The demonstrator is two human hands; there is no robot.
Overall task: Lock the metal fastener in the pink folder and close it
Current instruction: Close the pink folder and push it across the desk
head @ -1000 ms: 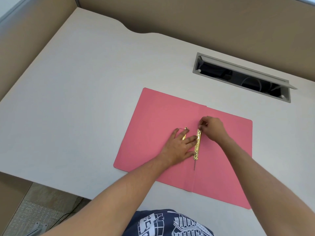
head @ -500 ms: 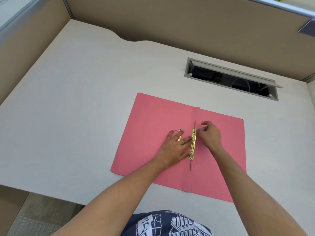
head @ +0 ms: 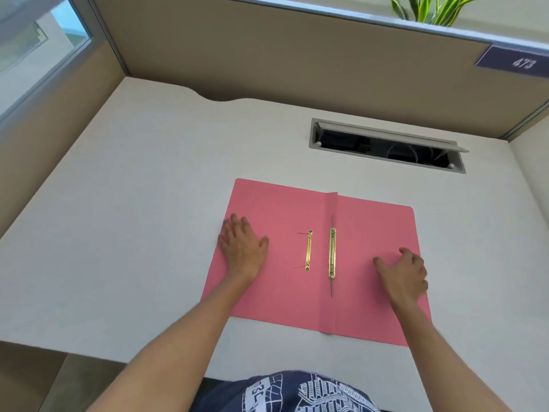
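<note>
The pink folder (head: 285, 209) lies open and flat on the white desk. A long gold metal fastener bar (head: 332, 253) runs along the spine, with thin prongs sticking out at both ends. A shorter gold fastener piece (head: 309, 250) lies just left of it on the left flap. My left hand (head: 242, 248) rests flat at the left flap's outer edge, fingers spread. My right hand (head: 405, 273) sits on the right flap near its outer edge, fingers loosely curled, holding nothing that I can see.
An open grey cable slot (head: 386, 145) is set into the white desk (head: 133, 203) behind the folder. Beige partition walls (head: 267, 55) enclose the desk at the back and left. The desk's front edge is close to my body.
Both hands have left the fastener at the spine and moved outward, the left to the left flap's edge, the right onto the right flap. The camera has tilted up.
</note>
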